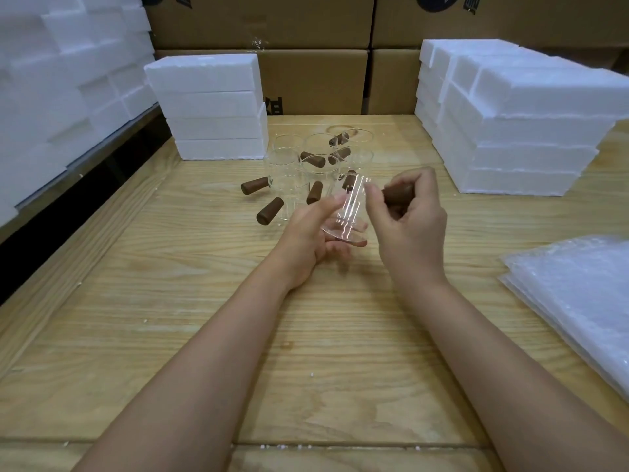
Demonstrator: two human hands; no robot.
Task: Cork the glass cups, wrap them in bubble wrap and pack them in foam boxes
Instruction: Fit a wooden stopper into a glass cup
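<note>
holding a clear glass cup above the desk, just right of frame centre. the left grip, a bare hand, is closed round it with the thumb along the upper side and the fingers beneath. cup tilted, nearly on its side, one round end facing the lower frame; cannot tell which end is the mouth. right grip sits just right of the cup, fingers curled round a brown cork, index finger stretched toward the glass; contact not clear. cork is outside the cup. behind the hands, at frame centre, a cluster of empty glass cups stands upright on the desk, packed close together. several more corks lie on or among their rims; exact seating is blurred by the glass. two loose corks lie on the desk left of the cluster, near each other but apart. foam boxes stacked four high at upper centre-left; a second stack, larger, at upper right; a foam pile runs along the left edge. bubble wrap lies as a flat pile of sheets at the right edge, well apart from the hands. cardboard cartons line the back. white foam crumbs scattered at lower centre.
</note>
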